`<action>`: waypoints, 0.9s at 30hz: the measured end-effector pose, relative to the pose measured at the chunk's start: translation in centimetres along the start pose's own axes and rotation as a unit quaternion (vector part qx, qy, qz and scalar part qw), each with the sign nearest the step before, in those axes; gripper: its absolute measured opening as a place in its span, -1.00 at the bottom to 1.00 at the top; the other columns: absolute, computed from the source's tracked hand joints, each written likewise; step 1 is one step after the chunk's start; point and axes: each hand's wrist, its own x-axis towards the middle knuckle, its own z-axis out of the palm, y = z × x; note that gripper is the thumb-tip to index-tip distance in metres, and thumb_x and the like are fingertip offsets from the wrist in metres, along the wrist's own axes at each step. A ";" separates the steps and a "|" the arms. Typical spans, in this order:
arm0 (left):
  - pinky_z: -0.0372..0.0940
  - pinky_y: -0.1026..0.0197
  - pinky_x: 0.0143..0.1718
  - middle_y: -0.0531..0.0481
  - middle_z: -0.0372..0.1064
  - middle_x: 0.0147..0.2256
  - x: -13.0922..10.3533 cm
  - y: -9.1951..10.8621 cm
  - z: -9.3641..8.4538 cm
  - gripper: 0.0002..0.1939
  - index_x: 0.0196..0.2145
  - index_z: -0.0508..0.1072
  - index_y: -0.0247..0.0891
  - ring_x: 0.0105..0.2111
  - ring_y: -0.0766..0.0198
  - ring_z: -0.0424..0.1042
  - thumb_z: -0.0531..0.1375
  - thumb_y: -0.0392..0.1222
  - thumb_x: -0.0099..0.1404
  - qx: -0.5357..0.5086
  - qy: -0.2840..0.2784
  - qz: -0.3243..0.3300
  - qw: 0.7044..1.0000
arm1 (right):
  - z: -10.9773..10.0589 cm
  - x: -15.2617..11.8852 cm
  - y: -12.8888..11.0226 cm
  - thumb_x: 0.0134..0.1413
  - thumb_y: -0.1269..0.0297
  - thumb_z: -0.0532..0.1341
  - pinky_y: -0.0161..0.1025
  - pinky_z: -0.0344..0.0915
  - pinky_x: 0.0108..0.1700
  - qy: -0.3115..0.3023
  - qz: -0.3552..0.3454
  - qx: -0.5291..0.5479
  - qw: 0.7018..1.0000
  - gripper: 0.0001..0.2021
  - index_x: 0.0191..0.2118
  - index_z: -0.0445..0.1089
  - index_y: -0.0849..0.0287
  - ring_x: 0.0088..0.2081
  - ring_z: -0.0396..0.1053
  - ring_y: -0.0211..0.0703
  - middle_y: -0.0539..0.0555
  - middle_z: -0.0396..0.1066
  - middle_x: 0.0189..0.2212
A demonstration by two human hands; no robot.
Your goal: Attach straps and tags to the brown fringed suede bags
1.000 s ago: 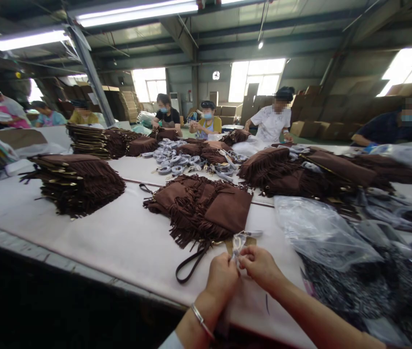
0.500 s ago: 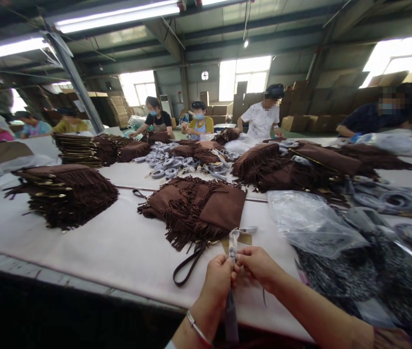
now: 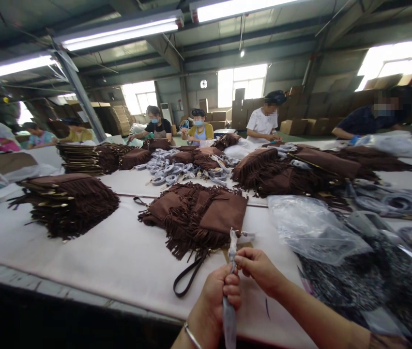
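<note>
My left hand [image 3: 216,296], a bangle on its wrist, is wrapped around a grey strap in thin clear plastic [image 3: 229,320]. The strap's crumpled upper end rises above the fist, and its lower part hangs past the table edge. With fingertips pinched, my right hand [image 3: 258,269] grips the wrapped strap just above the left fist. Just beyond both hands lies a brown fringed bag [image 3: 223,211]. Its dark wrist loop [image 3: 187,278] rests on the table to the left of my hands. A tan tag is partly hidden behind my right hand.
A stack of fringed bags [image 3: 71,201] stands on the left of the white table [image 3: 133,261]. Coiled grey straps [image 3: 171,167] lie mid-table. To the right are more brown bags [image 3: 285,169], clear plastic [image 3: 307,225] and black-and-white bagged goods [image 3: 340,276]. Several people work across the table.
My left hand has moved slightly down the strap and closed around it more fully. My right hand still pinches near the strap's upper end. The camera view has tilted up a little.
</note>
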 end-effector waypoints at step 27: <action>-0.08 0.37 -0.68 0.27 -0.06 -0.69 0.3 -1.0 0.9 -0.64 -0.44 0.25 -0.23 -0.74 0.50 -0.08 0.21 0.11 0.21 0.199 0.033 0.170 0.965 | 0.8 0.4 1.9 -0.13 0.10 0.41 -0.44 0.05 -0.61 -0.011 0.154 0.237 0.959 -0.66 -0.44 0.30 0.21 -0.64 0.17 -0.41 -0.12 0.26 -0.64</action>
